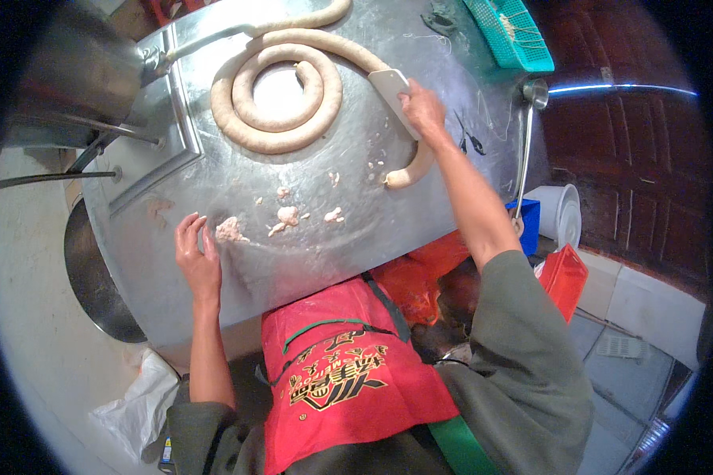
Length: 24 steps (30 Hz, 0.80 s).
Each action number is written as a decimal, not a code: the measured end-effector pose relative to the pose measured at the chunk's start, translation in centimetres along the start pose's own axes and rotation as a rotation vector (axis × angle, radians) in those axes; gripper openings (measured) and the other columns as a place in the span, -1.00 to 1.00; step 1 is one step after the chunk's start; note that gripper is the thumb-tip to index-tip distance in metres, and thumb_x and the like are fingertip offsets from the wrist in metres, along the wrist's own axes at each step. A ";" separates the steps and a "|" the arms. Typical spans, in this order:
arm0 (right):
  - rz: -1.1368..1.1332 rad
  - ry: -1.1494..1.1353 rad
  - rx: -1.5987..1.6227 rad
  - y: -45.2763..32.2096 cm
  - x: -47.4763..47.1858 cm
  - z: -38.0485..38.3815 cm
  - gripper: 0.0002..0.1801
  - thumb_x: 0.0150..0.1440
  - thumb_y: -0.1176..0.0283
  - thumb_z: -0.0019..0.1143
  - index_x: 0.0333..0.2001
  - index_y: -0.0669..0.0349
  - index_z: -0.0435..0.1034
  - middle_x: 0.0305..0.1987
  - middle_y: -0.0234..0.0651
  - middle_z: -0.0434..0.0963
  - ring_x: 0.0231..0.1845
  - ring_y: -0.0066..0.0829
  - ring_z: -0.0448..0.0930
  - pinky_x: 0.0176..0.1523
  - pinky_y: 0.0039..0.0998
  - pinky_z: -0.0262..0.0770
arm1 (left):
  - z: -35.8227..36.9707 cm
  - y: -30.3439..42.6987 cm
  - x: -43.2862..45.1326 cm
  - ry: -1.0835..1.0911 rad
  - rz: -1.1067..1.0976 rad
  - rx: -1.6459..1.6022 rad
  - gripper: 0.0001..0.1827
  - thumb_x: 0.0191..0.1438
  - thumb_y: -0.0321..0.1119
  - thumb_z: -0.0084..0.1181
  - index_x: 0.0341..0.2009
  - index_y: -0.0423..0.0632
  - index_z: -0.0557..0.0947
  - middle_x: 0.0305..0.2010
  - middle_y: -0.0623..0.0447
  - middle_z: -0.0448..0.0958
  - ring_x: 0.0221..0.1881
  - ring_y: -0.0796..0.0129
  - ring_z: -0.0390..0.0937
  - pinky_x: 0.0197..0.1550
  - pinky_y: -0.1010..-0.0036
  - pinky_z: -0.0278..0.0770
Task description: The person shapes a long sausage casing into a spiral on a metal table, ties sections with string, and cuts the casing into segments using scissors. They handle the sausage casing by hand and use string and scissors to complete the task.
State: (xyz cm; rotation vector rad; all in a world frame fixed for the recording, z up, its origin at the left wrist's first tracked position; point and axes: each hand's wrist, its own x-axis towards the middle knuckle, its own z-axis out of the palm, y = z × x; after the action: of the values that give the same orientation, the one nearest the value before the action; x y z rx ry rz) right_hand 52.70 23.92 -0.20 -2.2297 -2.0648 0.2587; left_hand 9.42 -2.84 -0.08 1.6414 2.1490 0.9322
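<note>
My right hand (423, 111) grips a flat white plastic scraper (391, 95), which lies across part of a long filled sausage. One end of that sausage (409, 173) shows below the scraper and my wrist. Its length runs up and left into a spiral coil (276, 141) on the steel table (356, 234). At the lower left, my left hand (198, 252) is empty, its fingers apart and slightly curled. Just right of those fingers lies a lump of pale pink meat paste (230, 229). Smaller scraps (287, 217) are scattered farther right.
A filling tube (211, 41) juts from a steel machine (77, 71) at the upper left, casing on its end. Small scissors (470, 141) and loose string (486, 116) lie to the right. A teal basket (520, 41) stands at the far corner, a long-handled ladle (529, 142) along the right edge.
</note>
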 end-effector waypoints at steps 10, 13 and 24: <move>-0.038 -0.213 0.332 2.8 -7.8 4.4 -0.46 0.12 0.14 0.31 0.07 0.27 0.50 -0.02 0.10 0.64 0.03 0.13 0.63 0.11 -0.01 0.51 | -0.5 0.9 -1.0 -0.026 -0.068 -0.053 -0.79 0.19 -0.52 0.16 -0.06 -0.15 0.66 0.09 -0.09 0.57 0.12 0.03 0.56 0.18 0.22 0.51; -0.110 -0.210 0.385 2.5 -11.4 5.8 -0.46 0.11 0.13 0.30 0.04 0.32 0.51 -0.08 0.16 0.64 0.01 0.14 0.63 0.09 -0.02 0.50 | -0.6 0.7 -1.2 -0.005 -0.080 -0.056 -0.80 0.19 -0.52 0.16 -0.07 -0.16 0.66 0.09 -0.10 0.57 0.13 0.02 0.55 0.19 0.21 0.51; 0.387 -0.192 0.719 -7.1 -25.8 10.0 -0.59 0.15 0.30 0.33 0.00 0.35 0.52 -0.09 0.00 0.70 -0.01 -0.09 0.71 0.06 -0.18 0.57 | -1.8 -2.4 -4.8 0.070 -0.154 -0.064 -0.81 0.17 -0.54 0.15 -0.09 -0.19 0.64 0.05 -0.14 0.57 0.11 -0.03 0.54 0.18 0.21 0.50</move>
State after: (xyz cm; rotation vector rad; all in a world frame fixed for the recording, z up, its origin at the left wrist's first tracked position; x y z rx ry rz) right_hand 42.01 -1.67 -7.17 -2.1331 -1.2601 1.0805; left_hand 8.07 -8.29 -1.01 1.4110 2.2297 1.0141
